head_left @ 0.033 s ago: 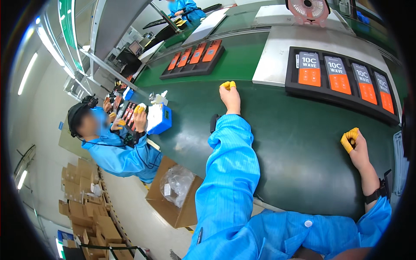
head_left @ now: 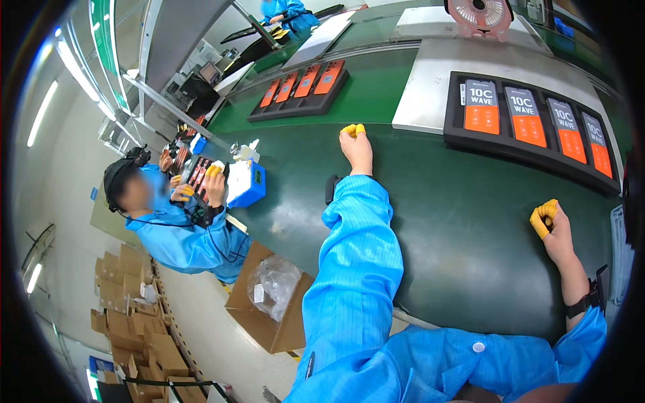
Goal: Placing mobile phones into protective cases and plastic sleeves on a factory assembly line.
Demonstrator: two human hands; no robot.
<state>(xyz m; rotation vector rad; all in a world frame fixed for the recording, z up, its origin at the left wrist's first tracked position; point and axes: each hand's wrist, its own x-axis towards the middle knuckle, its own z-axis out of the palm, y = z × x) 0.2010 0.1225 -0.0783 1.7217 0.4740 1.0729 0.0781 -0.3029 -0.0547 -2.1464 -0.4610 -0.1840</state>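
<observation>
My left hand rests on the dark green worktop, its fingers curled in and tipped with yellow finger covers. Nothing shows in its grip. Farther right and nearer to me, my right hand is also curled, thumb bent towards the yellow-covered fingers, with no object visible in it. Beyond my right hand lies a black tray with several grey-and-orange flat packs in its slots. Ahead and left of my left hand, a second black tray holds several orange packs.
A pale metal plate lies partly under the right tray, with a pink fan behind. At left, a co-worker handles a tray beside a blue box. An open carton with clear plastic stands below the table edge.
</observation>
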